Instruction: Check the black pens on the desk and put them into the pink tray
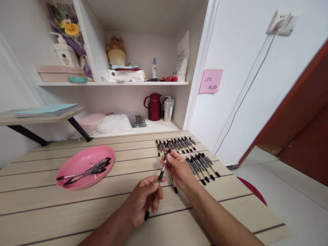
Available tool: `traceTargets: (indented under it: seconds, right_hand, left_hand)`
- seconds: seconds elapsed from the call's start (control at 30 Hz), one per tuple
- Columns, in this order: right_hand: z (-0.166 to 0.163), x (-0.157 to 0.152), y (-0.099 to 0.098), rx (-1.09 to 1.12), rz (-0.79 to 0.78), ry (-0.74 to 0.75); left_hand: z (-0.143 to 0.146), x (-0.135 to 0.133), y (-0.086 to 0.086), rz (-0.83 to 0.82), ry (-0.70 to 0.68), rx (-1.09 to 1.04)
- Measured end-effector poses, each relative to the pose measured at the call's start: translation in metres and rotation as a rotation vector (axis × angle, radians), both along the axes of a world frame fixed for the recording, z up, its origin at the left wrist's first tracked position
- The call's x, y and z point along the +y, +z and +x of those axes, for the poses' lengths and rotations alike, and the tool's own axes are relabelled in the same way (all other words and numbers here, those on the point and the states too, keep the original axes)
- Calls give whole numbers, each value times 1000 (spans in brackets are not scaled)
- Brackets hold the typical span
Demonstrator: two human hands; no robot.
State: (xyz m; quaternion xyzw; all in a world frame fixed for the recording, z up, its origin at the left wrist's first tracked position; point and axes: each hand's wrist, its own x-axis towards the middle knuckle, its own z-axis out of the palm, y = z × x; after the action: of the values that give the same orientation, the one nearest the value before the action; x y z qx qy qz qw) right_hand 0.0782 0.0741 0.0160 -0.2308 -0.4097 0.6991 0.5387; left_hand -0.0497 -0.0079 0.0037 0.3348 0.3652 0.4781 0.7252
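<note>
Between my two hands, above the wooden table (123, 212), a black-and-clear pen (161, 176) is held at a slant. My left hand (143, 198) grips its lower part, with the black end poking out below the fingers. The fingers of my right hand (178, 167) pinch the upper black end. Under my right hand a pen on the table (175, 187) is partly hidden. Just beyond lie a back row of pens (176, 145) and a nearer row of pens (202, 167), side by side. To the left, a pink tray (84, 157) has several pens (88, 172) in it.
A small raised shelf (41, 116) with blue papers stands at the back left. Behind the table are a red jug (154, 107), a cup (168, 109) and a white plastic bag (114, 123). A cable (241, 95) hangs down the right wall.
</note>
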Motion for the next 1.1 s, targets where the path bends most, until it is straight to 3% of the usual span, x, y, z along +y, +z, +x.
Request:
traceTargets:
  seconds: [0.1, 0.23, 0.43, 0.6, 0.87, 1.1]
  right_hand:
    - [6, 12, -1, -76, -14, -137]
    - [15, 27, -2, -422, 59, -196]
    - [19, 29, 13, -1301, 474, -130]
    - [5, 15, 12, -1763, 709, -49]
    - [-5, 9, 6, -1920, 772, -12]
    - [21, 27, 12, -1829, 671, -178]
  left_hand:
    - [0, 2, -3, -16, 25, 15]
    - [-2, 4, -3, -24, 145, 24]
    - [-5, 8, -2, -53, 252, 28]
    - [-7, 8, -2, -30, 248, 19]
    - [-8, 9, -6, -23, 242, 21]
    - [-9, 9, -7, -21, 247, 27]
